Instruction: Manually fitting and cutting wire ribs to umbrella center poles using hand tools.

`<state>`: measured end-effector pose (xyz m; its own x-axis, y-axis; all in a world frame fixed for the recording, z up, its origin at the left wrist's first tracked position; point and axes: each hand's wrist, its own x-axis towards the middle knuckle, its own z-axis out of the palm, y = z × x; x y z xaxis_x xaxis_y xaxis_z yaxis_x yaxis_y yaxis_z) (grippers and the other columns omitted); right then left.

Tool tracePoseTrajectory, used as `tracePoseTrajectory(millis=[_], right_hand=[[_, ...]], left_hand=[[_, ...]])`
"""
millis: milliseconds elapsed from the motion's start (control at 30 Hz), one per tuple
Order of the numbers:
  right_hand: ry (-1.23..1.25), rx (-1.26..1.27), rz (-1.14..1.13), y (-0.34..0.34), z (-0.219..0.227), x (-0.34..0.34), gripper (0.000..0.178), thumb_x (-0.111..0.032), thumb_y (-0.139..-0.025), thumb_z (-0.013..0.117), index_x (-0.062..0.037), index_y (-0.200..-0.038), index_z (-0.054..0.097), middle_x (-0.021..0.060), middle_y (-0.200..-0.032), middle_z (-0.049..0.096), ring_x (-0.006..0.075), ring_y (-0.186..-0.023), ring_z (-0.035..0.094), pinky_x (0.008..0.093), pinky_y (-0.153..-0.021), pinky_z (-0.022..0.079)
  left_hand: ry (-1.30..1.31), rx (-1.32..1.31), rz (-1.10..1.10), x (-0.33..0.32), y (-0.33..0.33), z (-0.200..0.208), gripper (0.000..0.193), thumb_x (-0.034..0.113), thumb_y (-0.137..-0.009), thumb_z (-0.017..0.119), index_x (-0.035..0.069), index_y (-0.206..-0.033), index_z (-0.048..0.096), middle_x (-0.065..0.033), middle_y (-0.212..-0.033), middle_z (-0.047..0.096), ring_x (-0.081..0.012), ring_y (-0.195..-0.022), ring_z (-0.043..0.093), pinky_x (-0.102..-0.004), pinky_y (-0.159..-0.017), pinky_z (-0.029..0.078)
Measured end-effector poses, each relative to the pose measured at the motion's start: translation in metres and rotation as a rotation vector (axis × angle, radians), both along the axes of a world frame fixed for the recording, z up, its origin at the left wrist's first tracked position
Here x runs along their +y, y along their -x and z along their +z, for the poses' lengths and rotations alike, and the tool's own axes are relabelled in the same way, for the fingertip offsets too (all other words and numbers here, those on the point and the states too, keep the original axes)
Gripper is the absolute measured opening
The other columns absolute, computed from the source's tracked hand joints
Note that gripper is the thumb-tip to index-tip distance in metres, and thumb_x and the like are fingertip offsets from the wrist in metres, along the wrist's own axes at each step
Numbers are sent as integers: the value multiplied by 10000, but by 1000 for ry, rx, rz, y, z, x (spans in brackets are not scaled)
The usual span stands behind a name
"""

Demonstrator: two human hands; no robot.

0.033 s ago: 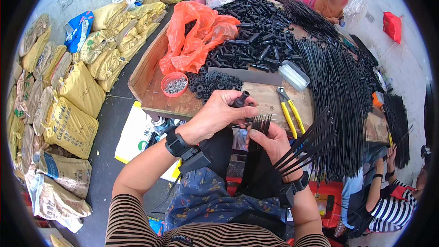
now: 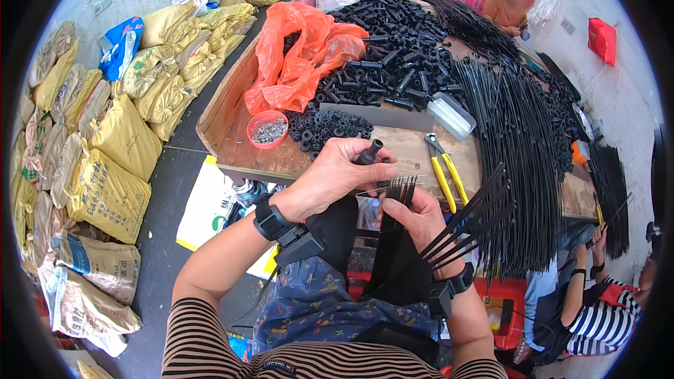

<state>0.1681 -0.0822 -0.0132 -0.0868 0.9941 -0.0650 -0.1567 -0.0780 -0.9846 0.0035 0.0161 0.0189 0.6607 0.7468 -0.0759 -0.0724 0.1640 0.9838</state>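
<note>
Pinched in the fingers of my left hand point(image 2: 335, 174) is a short black plastic tube with a collar point(image 2: 368, 154), tilted upward. My right hand point(image 2: 420, 214), just beside it, grips a bunch of thin black rods point(image 2: 401, 189), their narrow tips pointing up. A thin straight piece crosses between the hands, too fine to name. More black rods point(image 2: 484, 214) fan out past my right wrist; I cannot tell whether they belong to the same bunch. On the table edge ahead lie cutting pliers with yellow handles point(image 2: 446, 172) and a heap of small black rings point(image 2: 330, 130).
A red bowl of small metal pieces point(image 2: 267, 130), an orange plastic bag point(image 2: 281, 63), a clear plastic box point(image 2: 453, 118) and heaped black tubes point(image 2: 393, 70) lie on the table point(image 2: 235, 137). Long black rods point(image 2: 516, 168) overhang its right side. Sacks point(image 2: 105, 189) line the left; co-workers sit around.
</note>
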Motion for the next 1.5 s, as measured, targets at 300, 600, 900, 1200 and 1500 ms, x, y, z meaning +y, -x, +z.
tracePoseTrajectory(millis=[300, 600, 900, 1200, 1500], right_hand=[[1, 59, -12, 3, -2, -1, 217, -101, -898, 621, -13, -1095, 609, 23, -915, 651, 98, -761, 607, 254, -720, 511], [-23, 64, -69, 4, -8, -2, 191, -129, -899, 633, -10, -1044, 599, 31, -870, 645, 109, -744, 613, 262, -707, 516], [-17, 113, -116, 4, -7, -3, 206, -122, -890, 643, -2, -1053, 605, 43, -849, 656, 128, -736, 632, 264, -693, 518], [0, 75, -126, 8, -4, -2, 176, -112, -875, 656, -6, -1014, 638, 41, -822, 661, 121, -726, 633, 260, -690, 518], [8, 89, -135, 8, -5, -1, 173, -113, -873, 658, -10, -1010, 637, 41, -817, 662, 120, -721, 633, 259, -680, 521]], left_hand=[[-32, 11, 4, -4, 1, 1, 206, 127, -846, 701, 2, -1003, 654, -8, -874, 646, -48, -696, 583, -201, -615, 502], [145, -142, 40, -11, 0, -19, 324, 226, -916, 622, 1, -1148, 592, -58, -1030, 648, -105, -926, 610, -265, -812, 501], [363, -481, -107, -29, 12, -52, 528, 311, -930, 577, 48, -1363, 429, -65, -1350, 484, -185, -1208, 476, -360, -1066, 352], [329, -324, 60, -34, 5, -46, 483, 330, -923, 589, 65, -1313, 486, -81, -1272, 550, -163, -1111, 517, -356, -1010, 380], [478, -548, 15, -32, 5, -61, 547, 413, -915, 568, 50, -1312, 474, -89, -1230, 567, -172, -1114, 512, -360, -1024, 368]])
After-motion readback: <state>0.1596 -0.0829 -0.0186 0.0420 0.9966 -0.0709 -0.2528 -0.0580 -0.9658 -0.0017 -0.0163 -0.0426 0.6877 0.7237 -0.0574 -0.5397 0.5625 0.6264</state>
